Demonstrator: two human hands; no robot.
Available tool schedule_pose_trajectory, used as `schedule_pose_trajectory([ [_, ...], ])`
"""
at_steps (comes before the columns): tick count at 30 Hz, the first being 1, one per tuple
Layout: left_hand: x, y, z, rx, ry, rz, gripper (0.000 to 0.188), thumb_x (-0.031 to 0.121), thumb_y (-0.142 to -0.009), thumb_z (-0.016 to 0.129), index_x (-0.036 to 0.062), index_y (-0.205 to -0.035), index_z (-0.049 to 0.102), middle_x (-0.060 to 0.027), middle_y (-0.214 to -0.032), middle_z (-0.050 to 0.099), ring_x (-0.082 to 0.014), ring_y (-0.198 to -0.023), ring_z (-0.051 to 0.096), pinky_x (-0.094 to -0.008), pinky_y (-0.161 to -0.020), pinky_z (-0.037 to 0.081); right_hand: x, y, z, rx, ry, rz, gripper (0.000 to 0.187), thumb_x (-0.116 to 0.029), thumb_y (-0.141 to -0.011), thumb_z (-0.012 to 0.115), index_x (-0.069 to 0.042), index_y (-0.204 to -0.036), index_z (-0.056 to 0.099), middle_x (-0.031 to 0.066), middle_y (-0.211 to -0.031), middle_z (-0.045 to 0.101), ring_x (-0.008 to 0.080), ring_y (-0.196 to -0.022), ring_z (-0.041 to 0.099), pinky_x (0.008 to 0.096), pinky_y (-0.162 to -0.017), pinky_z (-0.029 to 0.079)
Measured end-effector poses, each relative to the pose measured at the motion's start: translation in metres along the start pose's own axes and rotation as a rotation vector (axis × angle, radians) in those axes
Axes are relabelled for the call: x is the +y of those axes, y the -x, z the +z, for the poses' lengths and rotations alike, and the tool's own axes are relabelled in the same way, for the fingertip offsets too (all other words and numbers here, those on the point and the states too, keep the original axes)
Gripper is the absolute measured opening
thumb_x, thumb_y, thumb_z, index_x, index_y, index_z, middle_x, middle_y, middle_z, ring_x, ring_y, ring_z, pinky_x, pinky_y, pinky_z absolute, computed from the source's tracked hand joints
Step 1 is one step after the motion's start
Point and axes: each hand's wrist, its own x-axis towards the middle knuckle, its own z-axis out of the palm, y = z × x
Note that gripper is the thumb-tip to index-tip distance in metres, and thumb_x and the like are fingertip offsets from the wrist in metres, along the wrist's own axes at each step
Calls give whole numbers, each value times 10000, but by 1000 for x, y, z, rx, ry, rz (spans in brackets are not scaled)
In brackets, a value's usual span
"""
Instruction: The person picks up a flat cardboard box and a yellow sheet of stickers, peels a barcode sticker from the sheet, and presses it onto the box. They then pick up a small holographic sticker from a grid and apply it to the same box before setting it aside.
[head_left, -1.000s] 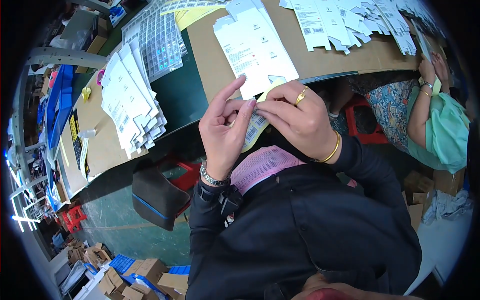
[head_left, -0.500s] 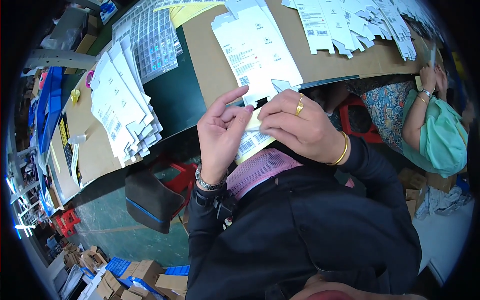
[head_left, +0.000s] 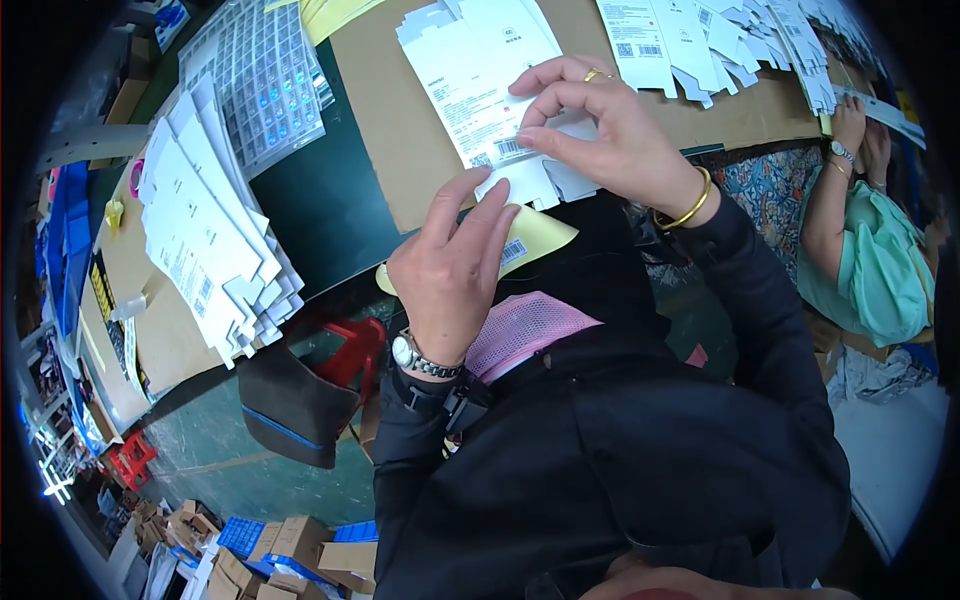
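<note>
L hand (head_left: 440, 270) is raised, back of it toward my cam, fingers slanting up and right, closed on a yellow label sheet (head_left: 550, 235) that droops under them. One barcode shows there; the actual pinch is mostly hidden from me. R hand (head_left: 625, 130) is fwd and right of it, fingers bent, thumb & index nearly together, over the top white carton (head_left: 490, 60), lying flat. A small barcode label (head_left: 511, 148) sits at those tips; can't tell from here if R is gripping it or if it's down on the card.

Carton print just left of R's fingers: square code, fine black lines, a red mark, all too tiny for me to read. R hand and wrist cover the carton's right side.

Further out, left of L hand: carton stack (head_left: 205, 230) w/ blurry print, then gridded sheets (head_left: 255, 95) beyond, cut off up top. Far right of R: a co-worker's hand (head_left: 850, 125), near the dark lens rim, hard to make out.
</note>
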Motion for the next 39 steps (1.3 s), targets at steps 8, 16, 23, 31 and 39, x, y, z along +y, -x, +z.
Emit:
schedule_pose_trajectory([
  [8, -9, 2, 6, -16, 35, 25, 260, 109, -846, 878, 99, -1102, 831, -22, -1162, 765, -173, -625, 674, -313, -557, 514, 13, -4, 3, -48, 66, -19, 132, -188, -910, 831, -66, -948, 796, 16, -1231, 701, 233, -1256, 551, 402, -1094, 416],
  [16, -12, 3, 7, -11, 48, 19, 275, 115, -838, 885, 117, -1108, 832, -19, -1167, 765, -167, -620, 667, -310, -552, 508, 13, -5, 3, -69, 105, -33, 133, -184, -890, 841, -69, -933, 789, 13, -1194, 691, 236, -1259, 544, 402, -1108, 392],
  [23, -10, 2, 6, -12, 38, 16, 269, 113, -840, 883, 121, -1104, 834, -16, -1163, 764, -168, -620, 665, -310, -546, 501, 10, -5, 3, -69, 125, -29, 128, -183, -889, 839, -73, -914, 780, 8, -1201, 680, 238, -1279, 528, 414, -1141, 351],
  [31, -10, 1, 8, -5, 55, 21, 270, 108, -837, 882, 114, -1103, 836, -18, -1159, 764, -166, -629, 668, -309, -545, 500, 9, -4, 3, -75, 125, -10, 121, -186, -889, 837, -81, -913, 783, -2, -1201, 675, 237, -1287, 514, 415, -1153, 334],
  [39, -9, 1, 7, -8, 47, 23, 264, 101, -839, 880, 106, -1099, 835, -19, -1160, 763, -163, -631, 666, -310, -545, 501, 8, -5, 3, -69, 124, -11, 123, -180, -886, 838, -72, -899, 779, -1, -1195, 677, 237, -1278, 516, 406, -1151, 337],
])
